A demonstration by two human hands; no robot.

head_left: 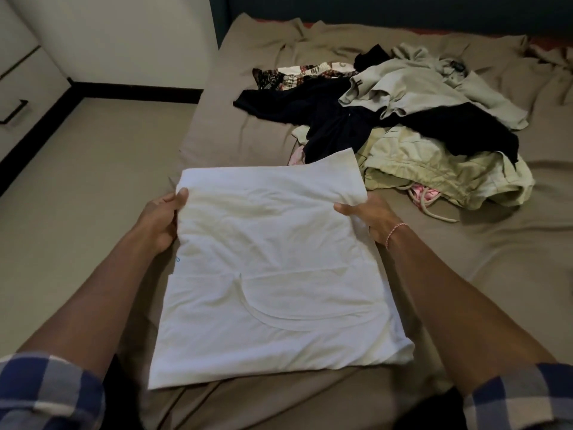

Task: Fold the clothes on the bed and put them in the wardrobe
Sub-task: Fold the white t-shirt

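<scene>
Legible text: none in this view.
White shirt (273, 274): blue mark (177, 259) at its left edge, too small to read.
Grey top (418, 88): dark tag (358, 83), illegible.
Patterned cloth (297, 74): print blurred, no letters readable.

- Two hands, left hand (161, 217) and right hand (369, 218), are gripping one white T-shirt (273, 274).
- One bed (496, 274) is bearing one clothes heap (403, 113).
- One patterned garment (297, 74) is lying there.
</scene>
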